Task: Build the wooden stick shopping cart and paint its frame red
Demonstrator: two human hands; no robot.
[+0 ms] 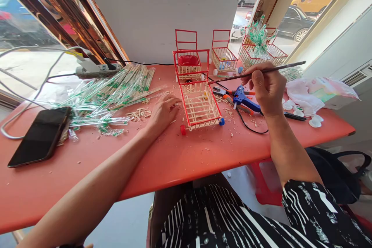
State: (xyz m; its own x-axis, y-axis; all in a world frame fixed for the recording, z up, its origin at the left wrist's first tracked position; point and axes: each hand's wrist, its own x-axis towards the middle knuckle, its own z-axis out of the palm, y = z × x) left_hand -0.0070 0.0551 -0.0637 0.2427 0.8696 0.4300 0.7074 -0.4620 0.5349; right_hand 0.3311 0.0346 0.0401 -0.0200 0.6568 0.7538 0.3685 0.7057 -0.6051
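Note:
A small model shopping cart (202,110) made of wooden sticks stands in front of me, its top rim and handle painted red. Its front wheels are a red cap (183,130) and a blue cap (222,121). My right hand (266,87) pinches a thin dark paintbrush (279,68), whose tip reaches the cart's right side near the handle. Resting on the table, my left hand (165,110) has its fingers stretched toward the cart's left side, at or very near the frame.
Wrapped chopsticks (124,85) are heaped at left, beside a phone (40,135) and a power strip (97,69). Behind stand more small carts (223,59). A blue glue gun (245,100) with its cord, pliers (222,92) and tissues (305,93) lie at right on the red table (162,159).

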